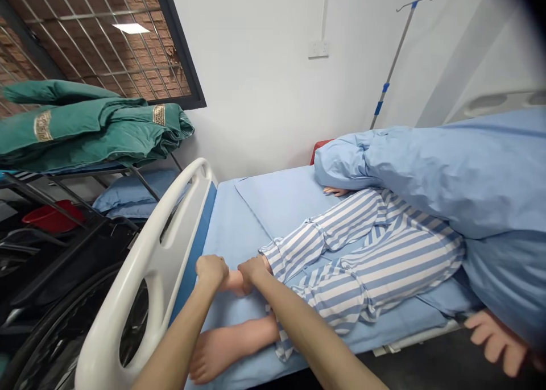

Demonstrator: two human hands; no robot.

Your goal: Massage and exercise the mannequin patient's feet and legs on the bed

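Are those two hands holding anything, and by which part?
The far foot below the striped trousers: the left hand grips its toe end, the right hand the ankle.

Beyond the footboard [183, 243], we see only part of the wheelchair [55, 268], cut off by our view's edge. Inside the footboard, the left hand [212, 269] hides the end of the held foot [232, 282]; the right hand [253, 268] covers its ankle. Farthest from the footboard, the blue cloth [443, 174] conceals the body above the striped trousers [401, 253]; we cannot identify the half-hidden red thing [318, 148].
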